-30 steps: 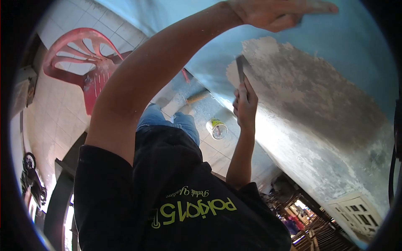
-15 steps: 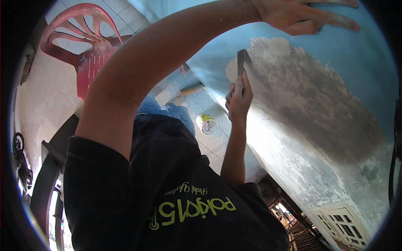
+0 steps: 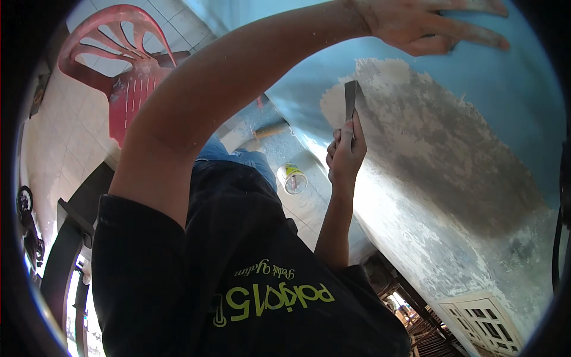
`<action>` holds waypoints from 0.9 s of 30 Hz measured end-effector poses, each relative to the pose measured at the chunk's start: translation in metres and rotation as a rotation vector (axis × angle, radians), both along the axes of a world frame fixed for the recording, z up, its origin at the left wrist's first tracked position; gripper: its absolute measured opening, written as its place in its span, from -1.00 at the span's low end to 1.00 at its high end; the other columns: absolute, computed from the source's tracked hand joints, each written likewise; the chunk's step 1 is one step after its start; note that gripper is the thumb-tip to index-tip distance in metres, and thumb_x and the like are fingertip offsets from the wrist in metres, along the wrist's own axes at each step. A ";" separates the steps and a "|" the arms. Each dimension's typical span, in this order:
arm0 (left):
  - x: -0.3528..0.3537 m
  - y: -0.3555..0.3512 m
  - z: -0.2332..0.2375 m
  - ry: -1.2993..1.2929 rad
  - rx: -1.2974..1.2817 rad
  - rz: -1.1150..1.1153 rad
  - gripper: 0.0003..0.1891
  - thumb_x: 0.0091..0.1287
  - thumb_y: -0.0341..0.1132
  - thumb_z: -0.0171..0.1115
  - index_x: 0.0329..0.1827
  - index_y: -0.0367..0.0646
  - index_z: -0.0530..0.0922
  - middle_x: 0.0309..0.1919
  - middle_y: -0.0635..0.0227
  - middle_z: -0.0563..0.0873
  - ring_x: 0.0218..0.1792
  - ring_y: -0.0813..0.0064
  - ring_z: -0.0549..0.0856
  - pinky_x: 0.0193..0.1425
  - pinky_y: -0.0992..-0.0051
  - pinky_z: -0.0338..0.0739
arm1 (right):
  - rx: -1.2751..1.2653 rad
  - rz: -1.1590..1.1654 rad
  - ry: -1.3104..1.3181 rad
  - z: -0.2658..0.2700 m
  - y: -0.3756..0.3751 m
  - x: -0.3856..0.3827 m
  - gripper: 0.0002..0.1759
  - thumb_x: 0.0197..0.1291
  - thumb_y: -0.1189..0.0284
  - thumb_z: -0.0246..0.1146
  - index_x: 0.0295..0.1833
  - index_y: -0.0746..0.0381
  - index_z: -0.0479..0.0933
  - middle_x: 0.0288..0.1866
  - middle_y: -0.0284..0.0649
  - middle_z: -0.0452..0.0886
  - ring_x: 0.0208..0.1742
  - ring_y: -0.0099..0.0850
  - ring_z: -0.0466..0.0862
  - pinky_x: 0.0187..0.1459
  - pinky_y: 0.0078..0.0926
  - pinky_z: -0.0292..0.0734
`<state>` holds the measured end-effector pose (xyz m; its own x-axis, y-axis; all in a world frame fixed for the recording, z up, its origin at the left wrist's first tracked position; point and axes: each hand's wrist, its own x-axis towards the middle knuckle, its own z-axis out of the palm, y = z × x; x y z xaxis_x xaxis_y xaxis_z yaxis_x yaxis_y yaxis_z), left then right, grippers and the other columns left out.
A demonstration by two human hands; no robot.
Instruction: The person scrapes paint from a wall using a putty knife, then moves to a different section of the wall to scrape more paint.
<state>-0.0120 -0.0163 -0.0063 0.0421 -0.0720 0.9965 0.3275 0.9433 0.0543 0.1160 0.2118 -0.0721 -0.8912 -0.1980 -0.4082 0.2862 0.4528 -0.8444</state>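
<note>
Bare patch [image 3: 428, 137] of the wall [image 3: 514, 98], with both hands about it. Your right hand [image 3: 347, 153] holds the scraper [image 3: 351, 98], fingers closed round its lower end; the blade points up and lies over the left end of the patch, though whether its edge touches the surface cannot be told. Your left hand [image 3: 410, 27] is empty, fingers spread wide against or just off the blue paint above the patch. For good control, a firm grip low on the scraper, a shallow blade angle and short, even strokes would suit so rough a surface; a corner dug in could gouge it. The patch is ragged along its upper rim, where blue paint meets grey. Open room for the blade lies to the right, across the patch; above it, your left forearm narrows the space. Left of the patch, the bucket [image 3: 284, 174] is on the floor [image 3: 80, 143], with the red chair [image 3: 132, 98] farther left; the vent [image 3: 488, 321] lies below the patch.
</note>
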 end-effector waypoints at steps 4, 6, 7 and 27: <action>-0.018 -0.004 0.001 0.166 -0.024 0.024 -0.30 0.06 -0.27 0.07 0.39 0.42 0.35 0.51 0.35 0.16 0.49 0.23 0.15 0.47 -0.12 -0.02 | 0.000 -0.026 0.002 -0.014 -0.014 0.004 -0.51 0.46 0.35 -0.02 0.46 0.12 0.24 -0.50 -0.44 0.34 -0.71 -0.79 0.17 -0.78 -0.80 0.04; -0.016 -0.006 -0.003 0.107 -0.061 0.101 -0.30 0.06 -0.27 0.07 0.39 0.43 0.35 0.52 0.36 0.15 0.50 0.23 0.15 0.47 -0.12 -0.02 | -0.022 -0.029 0.027 -0.010 -0.015 0.006 -0.52 0.46 0.36 -0.03 0.45 0.12 0.25 -0.50 -0.44 0.34 -0.72 -0.79 0.17 -0.78 -0.80 0.06; -0.015 -0.010 -0.002 0.061 -0.103 0.192 -0.30 0.06 -0.27 0.07 0.38 0.44 0.36 0.52 0.37 0.13 0.50 0.23 0.14 0.47 -0.12 -0.02 | -0.004 -0.039 0.012 -0.007 -0.006 0.008 -0.52 0.46 0.35 -0.03 0.46 0.10 0.24 -0.51 -0.45 0.33 -0.72 -0.79 0.17 -0.79 -0.81 0.05; 0.005 0.004 0.002 -0.109 -0.016 0.066 -0.27 0.05 -0.28 0.08 0.40 0.49 0.31 0.53 0.39 0.09 0.51 0.22 0.11 0.49 -0.13 -0.04 | -0.023 -0.037 0.009 0.011 -0.011 0.009 -0.51 0.48 0.36 -0.08 0.48 0.09 0.22 -0.52 -0.48 0.29 -0.72 -0.81 0.15 -0.79 -0.81 0.02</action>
